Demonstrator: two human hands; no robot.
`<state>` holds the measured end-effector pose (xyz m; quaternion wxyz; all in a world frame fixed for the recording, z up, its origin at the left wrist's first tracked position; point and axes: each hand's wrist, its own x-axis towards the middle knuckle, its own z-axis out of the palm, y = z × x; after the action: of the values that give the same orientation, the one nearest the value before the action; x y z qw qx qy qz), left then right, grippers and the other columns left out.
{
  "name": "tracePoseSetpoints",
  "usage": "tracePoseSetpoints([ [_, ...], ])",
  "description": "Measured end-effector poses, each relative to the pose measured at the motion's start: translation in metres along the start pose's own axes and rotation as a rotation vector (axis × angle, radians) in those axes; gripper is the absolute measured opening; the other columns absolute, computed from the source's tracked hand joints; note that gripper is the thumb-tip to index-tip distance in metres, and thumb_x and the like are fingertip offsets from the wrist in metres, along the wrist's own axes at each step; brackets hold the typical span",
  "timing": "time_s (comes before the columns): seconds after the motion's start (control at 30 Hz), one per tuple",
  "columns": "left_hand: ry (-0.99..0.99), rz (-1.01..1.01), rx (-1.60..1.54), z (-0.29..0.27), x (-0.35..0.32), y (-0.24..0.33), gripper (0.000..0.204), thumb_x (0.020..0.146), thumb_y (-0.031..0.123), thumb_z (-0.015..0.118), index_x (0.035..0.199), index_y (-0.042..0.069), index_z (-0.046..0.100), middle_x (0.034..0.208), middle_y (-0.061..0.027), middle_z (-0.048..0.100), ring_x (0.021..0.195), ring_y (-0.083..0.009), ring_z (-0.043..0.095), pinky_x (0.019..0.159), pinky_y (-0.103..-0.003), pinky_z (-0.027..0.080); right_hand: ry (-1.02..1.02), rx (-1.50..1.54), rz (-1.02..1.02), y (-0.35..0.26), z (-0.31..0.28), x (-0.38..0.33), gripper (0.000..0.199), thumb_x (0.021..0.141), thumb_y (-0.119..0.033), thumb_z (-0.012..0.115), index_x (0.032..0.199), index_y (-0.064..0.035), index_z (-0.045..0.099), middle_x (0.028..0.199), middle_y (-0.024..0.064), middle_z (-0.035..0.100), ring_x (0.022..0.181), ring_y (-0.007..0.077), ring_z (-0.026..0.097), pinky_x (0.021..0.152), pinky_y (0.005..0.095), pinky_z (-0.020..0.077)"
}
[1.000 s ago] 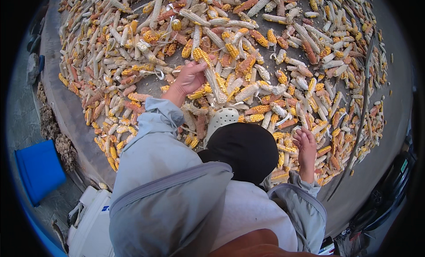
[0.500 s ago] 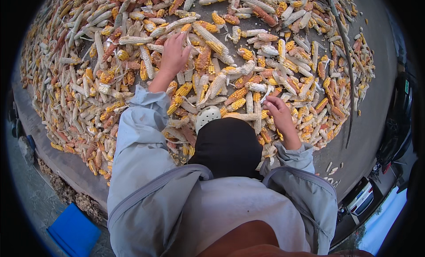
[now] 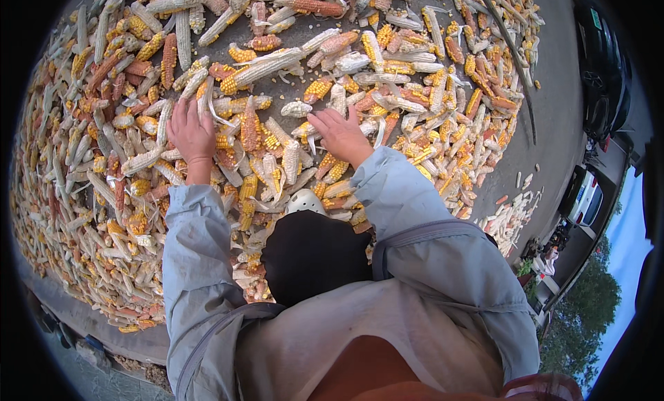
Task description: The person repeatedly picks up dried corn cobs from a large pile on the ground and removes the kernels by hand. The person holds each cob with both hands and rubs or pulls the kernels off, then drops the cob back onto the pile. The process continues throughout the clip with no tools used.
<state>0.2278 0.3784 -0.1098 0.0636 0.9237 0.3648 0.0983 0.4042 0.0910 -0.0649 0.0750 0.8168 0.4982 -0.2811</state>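
Observation:
Corn cobs, many partly stripped of yellow kernels, lie in a loose spread all around. My left hand (image 3: 192, 136) rests over the cobs with its fingers stretched forward, beside a cob trailing dry husk strips. Its fingertips touch the cobs there; no cob is visibly gripped. Farther right, my right hand (image 3: 343, 134) is palm down, fingers spread, just behind a short pale cob (image 3: 297, 109). Between the hands stands a reddish cob with some yellow kernels (image 3: 250, 124). A long pale cob (image 3: 270, 66) lies just beyond them.
A white shoe (image 3: 305, 201) with holes and a dark-clad knee (image 3: 315, 252) are amid the cobs in front of me. A long thin pole (image 3: 510, 52) lies at the right. Pale cobs (image 3: 515, 218) lie apart on the grey ground; parked vehicles (image 3: 600, 76) stand beyond.
My right hand has moved left and forward from the right-hand cobs, and its fingers have spread. My left hand has shifted left. The whole view has turned somewhat.

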Motion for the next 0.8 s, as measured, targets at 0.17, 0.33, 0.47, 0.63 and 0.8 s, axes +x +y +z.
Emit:
tracePoseSetpoints([
  [0.17, -0.037, 0.01, 0.003, 0.003, 0.001, -0.001, 0.037, 0.081, 0.029, 0.052, 0.115, 0.014, 0.057, 0.13, -0.0083, 0.047, 0.123, -0.0232, 0.04, 0.103, -0.046, 0.021, -0.157, -0.116, 0.422, 0.112, -0.003, -0.107, 0.052, 0.081, -0.033, 0.057, 0.13, -0.0202, 0.043, 0.142, 0.0052, 0.03, 0.128, 0.025, 0.031, 0.1, 0.0639, 0.0186],
  [0.33, -0.074, 0.016, -0.003, -0.002, 0.006, 0.003, 0.04, 0.08, 0.029, 0.052, 0.116, 0.013, 0.055, 0.13, -0.0102, 0.046, 0.124, -0.0255, 0.039, 0.104, -0.047, 0.02, -0.345, -0.086, 0.717, 0.152, -0.036, -0.14, 0.051, 0.081, -0.039, 0.056, 0.127, -0.0175, 0.047, 0.14, 0.0066, 0.034, 0.126, 0.0262, 0.034, 0.099, 0.0604, 0.0242],
  [0.47, -0.105, 0.016, -0.027, -0.003, 0.007, 0.003, 0.042, 0.078, 0.028, 0.053, 0.117, 0.012, 0.055, 0.13, -0.0114, 0.045, 0.125, -0.0269, 0.036, 0.104, -0.048, 0.018, -0.21, 0.098, 0.815, 0.185, -0.088, -0.138, 0.042, 0.083, -0.037, 0.054, 0.115, -0.0102, 0.057, 0.117, 0.013, 0.057, 0.109, 0.0294, 0.053, 0.092, 0.0407, 0.0412],
  [0.63, -0.1, 0.002, -0.039, -0.006, 0.012, 0.005, 0.041, 0.077, 0.027, 0.054, 0.115, 0.012, 0.055, 0.131, -0.0111, 0.045, 0.126, -0.0271, 0.036, 0.105, -0.048, 0.018, 0.016, 0.201, 0.865, 0.232, -0.19, -0.147, 0.039, 0.084, -0.033, 0.054, 0.112, -0.0062, 0.058, 0.107, 0.0157, 0.061, 0.1, 0.0323, 0.057, 0.085, 0.0382, 0.0445],
  [0.8, -0.084, 0.001, -0.055, -0.009, 0.013, 0.008, 0.04, 0.077, 0.027, 0.054, 0.114, 0.012, 0.055, 0.13, -0.0106, 0.045, 0.126, -0.0269, 0.035, 0.105, -0.048, 0.018, 0.21, 0.205, 0.926, 0.251, -0.258, -0.199, 0.036, 0.085, -0.031, 0.054, 0.108, -0.0038, 0.06, 0.102, 0.016, 0.063, 0.096, 0.0309, 0.059, 0.081, 0.0368, 0.0456],
])
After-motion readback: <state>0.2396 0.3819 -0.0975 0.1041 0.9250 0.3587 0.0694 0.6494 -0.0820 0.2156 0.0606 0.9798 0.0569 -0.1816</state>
